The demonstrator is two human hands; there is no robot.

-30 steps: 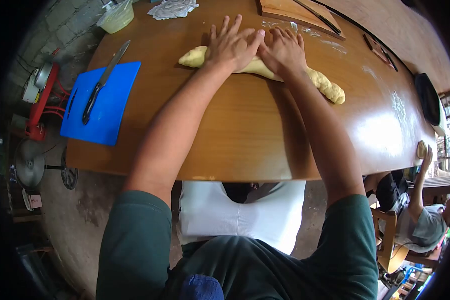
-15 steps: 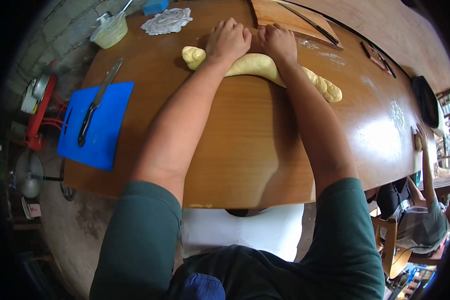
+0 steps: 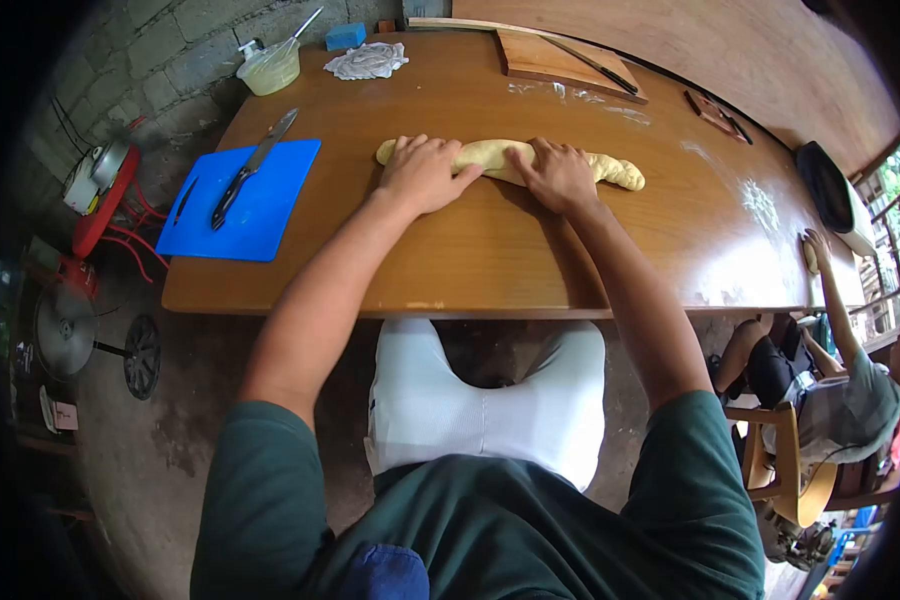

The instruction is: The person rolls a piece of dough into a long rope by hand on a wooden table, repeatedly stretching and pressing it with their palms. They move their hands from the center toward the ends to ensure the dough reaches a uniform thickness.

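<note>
A long pale-yellow roll of dough (image 3: 490, 155) lies crosswise on the wooden table, its right end lumpy and twisted. My left hand (image 3: 425, 175) rests on its left part, palm down, thumb out to the side and fingers over the top. On the right part lies my right hand (image 3: 558, 175), fingers spread over the dough and thumb pointing left along it. Both hands press on the roll rather than grip it. The stretch of dough between them shows, as do both ends; parts beneath the hands are hidden.
Left on the table (image 3: 440, 270) lies a blue cutting board (image 3: 260, 215) with a knife (image 3: 240, 185). Behind are a bowl with a whisk (image 3: 272, 72), a crumpled cloth (image 3: 367, 61) and a wooden board (image 3: 560, 68). Far right, another person's hand (image 3: 818, 246) touches a pale piece.
Both hands have come back toward my body, rolling the dough, and their fingers now lie over it instead of curling beyond it. The head view has shifted, showing more floor.
</note>
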